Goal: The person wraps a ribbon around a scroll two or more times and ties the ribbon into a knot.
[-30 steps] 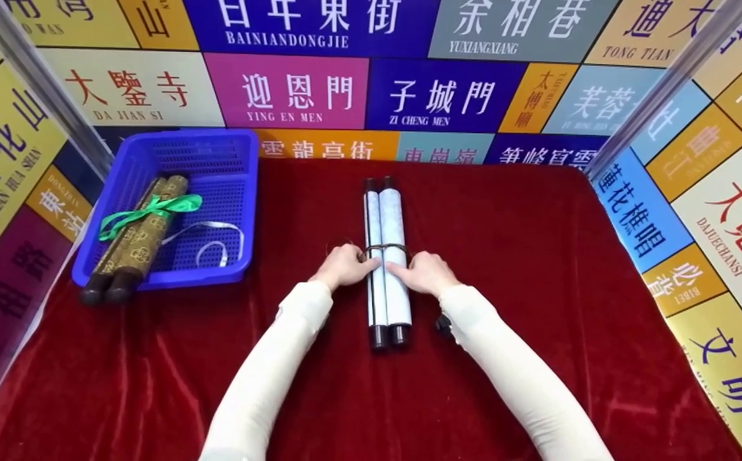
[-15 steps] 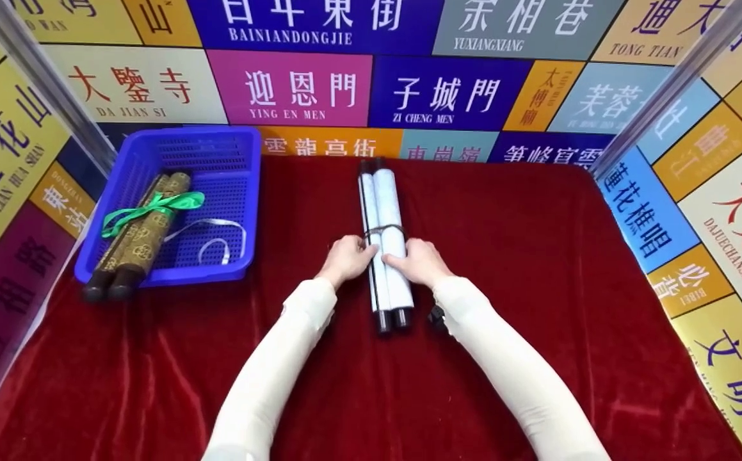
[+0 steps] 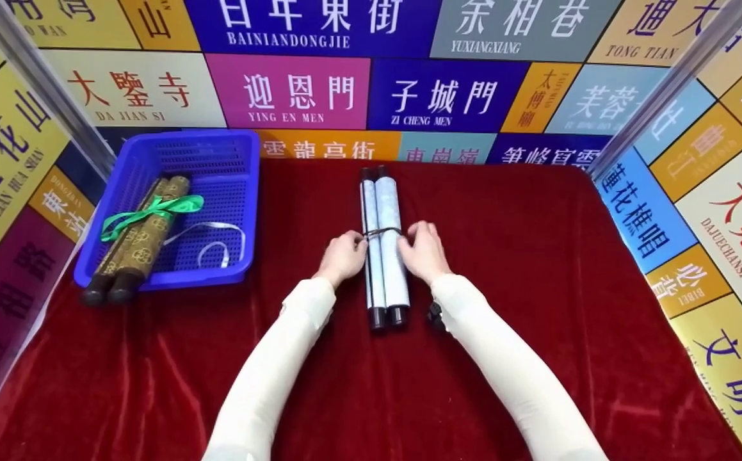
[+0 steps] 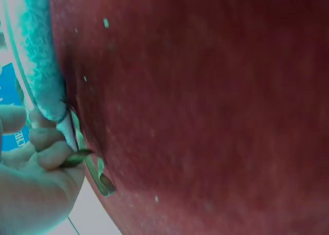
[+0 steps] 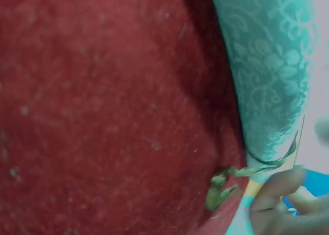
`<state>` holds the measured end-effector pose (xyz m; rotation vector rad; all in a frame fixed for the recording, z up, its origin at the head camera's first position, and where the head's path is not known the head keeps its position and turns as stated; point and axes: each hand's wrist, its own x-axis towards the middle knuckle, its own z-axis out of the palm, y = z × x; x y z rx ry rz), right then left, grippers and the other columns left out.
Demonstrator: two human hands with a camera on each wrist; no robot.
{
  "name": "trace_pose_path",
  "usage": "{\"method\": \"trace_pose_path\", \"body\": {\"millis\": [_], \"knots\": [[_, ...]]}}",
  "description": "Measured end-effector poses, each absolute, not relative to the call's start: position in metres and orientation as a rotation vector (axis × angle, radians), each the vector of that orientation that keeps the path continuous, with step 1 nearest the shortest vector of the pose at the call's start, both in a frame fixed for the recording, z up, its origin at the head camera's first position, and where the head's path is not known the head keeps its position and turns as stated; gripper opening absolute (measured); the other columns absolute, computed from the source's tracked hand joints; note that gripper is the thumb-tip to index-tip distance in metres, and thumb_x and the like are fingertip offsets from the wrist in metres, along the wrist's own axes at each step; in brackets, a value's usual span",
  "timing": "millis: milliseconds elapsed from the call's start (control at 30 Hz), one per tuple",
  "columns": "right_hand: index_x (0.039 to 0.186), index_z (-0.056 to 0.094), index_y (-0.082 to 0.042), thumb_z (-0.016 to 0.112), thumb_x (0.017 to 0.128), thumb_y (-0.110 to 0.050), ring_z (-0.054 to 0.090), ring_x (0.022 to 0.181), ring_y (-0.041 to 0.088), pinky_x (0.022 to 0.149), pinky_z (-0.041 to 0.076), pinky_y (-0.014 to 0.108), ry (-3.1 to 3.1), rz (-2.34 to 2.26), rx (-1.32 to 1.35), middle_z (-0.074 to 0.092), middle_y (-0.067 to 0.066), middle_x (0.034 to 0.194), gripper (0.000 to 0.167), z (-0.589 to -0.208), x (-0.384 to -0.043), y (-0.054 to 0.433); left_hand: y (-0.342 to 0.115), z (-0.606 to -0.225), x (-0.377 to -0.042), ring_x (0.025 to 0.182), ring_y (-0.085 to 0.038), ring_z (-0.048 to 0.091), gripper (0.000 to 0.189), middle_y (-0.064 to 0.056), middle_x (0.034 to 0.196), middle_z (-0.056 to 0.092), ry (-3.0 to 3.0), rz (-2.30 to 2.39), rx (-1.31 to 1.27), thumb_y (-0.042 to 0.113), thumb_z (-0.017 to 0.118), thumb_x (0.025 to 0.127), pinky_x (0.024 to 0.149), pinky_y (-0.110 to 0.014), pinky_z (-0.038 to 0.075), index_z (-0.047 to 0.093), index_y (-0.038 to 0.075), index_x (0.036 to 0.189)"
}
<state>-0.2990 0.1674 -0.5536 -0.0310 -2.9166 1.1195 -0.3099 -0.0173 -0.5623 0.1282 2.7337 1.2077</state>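
Two pale blue patterned scrolls (image 3: 385, 269) with dark end knobs lie side by side on the red cloth in the head view. A narrow olive ribbon (image 3: 382, 230) crosses them near mid-length. To their left, my left hand (image 3: 344, 255) has curled fingers around the ribbon (image 4: 77, 158), whose loose part loops down in the left wrist view. My right hand (image 3: 424, 250) is against the other side, thumb by the scroll. In the right wrist view its bent fingers (image 5: 280, 194) sit just below the ribbon; whether they grip it is unclear. A ribbon tail lies on the cloth.
A blue plastic basket (image 3: 250, 211) stands at the left. Inside are two gold-brown scrolls (image 3: 143, 237) tied with a green ribbon (image 3: 175, 203), ends over the rim, and a loose white ribbon (image 3: 217, 225). Panels with large lettering (image 3: 287, 89) enclose the red-covered table (image 3: 537, 269).
The scrolls moved away from me, then straightened and came slightly back. Both thumbs have left the tops of the scrolls, and the hands now sit at their sides near the ribbon.
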Motion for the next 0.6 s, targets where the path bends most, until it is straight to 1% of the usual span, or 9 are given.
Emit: {"method": "trace_pose_path", "body": {"millis": [67, 133, 167, 233, 300, 367, 500, 600], "knots": [[0.128, 0.055, 0.005, 0.054, 0.097, -0.018, 0.060, 0.114, 0.039, 0.103, 0.047, 0.045, -2.903, 1.141, -0.012, 0.062, 0.024, 0.121, 0.038, -0.555, -0.303, 0.171, -0.019, -0.563, -0.312, 0.108, -0.031, 0.067, 0.031, -0.015, 0.116, 0.072, 2.761, 1.205, 0.115, 0.024, 0.052, 0.103, 0.098, -0.043, 0.051, 0.067, 0.004, 0.121], [0.130, 0.057, 0.004, 0.054, 0.097, -0.013, 0.063, 0.113, 0.036, 0.102, 0.048, 0.044, -2.920, 1.146, -0.001, 0.067, 0.024, 0.120, 0.037, -0.556, -0.306, 0.174, -0.020, -0.565, -0.314, 0.104, -0.029, 0.068, 0.028, -0.013, 0.112, 0.073, 2.775, 1.214, 0.105, 0.023, 0.054, 0.102, 0.095, -0.043, 0.052, 0.068, 0.005, 0.117], [0.128, 0.060, 0.004, 0.054, 0.097, -0.013, 0.066, 0.109, 0.035, 0.100, 0.050, 0.044, -2.936, 1.144, -0.008, 0.070, 0.022, 0.115, 0.035, -0.557, -0.307, 0.175, -0.021, -0.566, -0.315, 0.102, -0.029, 0.069, 0.027, -0.012, 0.110, 0.074, 2.778, 1.220, 0.103, 0.024, 0.054, 0.102, 0.094, -0.042, 0.052, 0.069, 0.006, 0.116], [0.117, 0.068, 0.002, 0.056, 0.096, -0.013, 0.068, 0.100, 0.033, 0.094, 0.052, 0.043, -2.951, 1.148, -0.025, 0.074, 0.020, 0.105, 0.029, -0.557, -0.308, 0.178, -0.023, -0.567, -0.317, 0.100, -0.028, 0.069, 0.026, -0.011, 0.108, 0.075, 2.779, 1.235, 0.099, 0.024, 0.054, 0.102, 0.093, -0.041, 0.053, 0.071, 0.007, 0.114], [0.106, 0.073, 0.000, 0.057, 0.096, -0.013, 0.068, 0.096, 0.032, 0.092, 0.052, 0.042, -2.944, 1.146, -0.039, 0.074, 0.018, 0.100, 0.023, -0.557, -0.310, 0.181, -0.026, -0.567, -0.318, 0.098, -0.027, 0.069, 0.026, -0.010, 0.105, 0.075, 2.781, 1.245, 0.085, 0.025, 0.054, 0.102, 0.092, -0.041, 0.053, 0.072, 0.009, 0.112], [0.099, 0.074, -0.002, 0.058, 0.095, -0.013, 0.066, 0.095, 0.031, 0.091, 0.052, 0.041, -2.928, 1.147, -0.066, 0.074, 0.016, 0.099, 0.020, -0.557, -0.311, 0.185, -0.028, -0.566, -0.319, 0.097, -0.027, 0.069, 0.025, -0.009, 0.104, 0.075, 2.788, 1.247, 0.061, 0.025, 0.054, 0.102, 0.092, -0.041, 0.053, 0.073, 0.011, 0.110], [0.097, 0.073, -0.003, 0.059, 0.095, -0.012, 0.064, 0.096, 0.028, 0.090, 0.050, 0.038, -2.897, 1.187, -0.128, 0.074, 0.014, 0.102, 0.017, -0.556, -0.312, 0.189, -0.031, -0.563, -0.320, 0.099, -0.026, 0.069, 0.024, -0.008, 0.106, 0.076, 2.814, 1.223, 0.015, 0.026, 0.055, 0.102, 0.092, -0.042, 0.053, 0.074, 0.013, 0.108], [0.101, 0.072, -0.003, 0.059, 0.095, -0.016, 0.064, 0.097, 0.029, 0.090, 0.050, 0.039, -2.903, 1.193, -0.148, 0.073, 0.016, 0.103, 0.019, -0.555, -0.311, 0.188, -0.031, -0.562, -0.320, 0.099, -0.027, 0.069, 0.025, -0.008, 0.105, 0.076, 2.806, 1.227, 0.027, 0.026, 0.054, 0.102, 0.092, -0.042, 0.052, 0.073, 0.013, 0.110]]}}
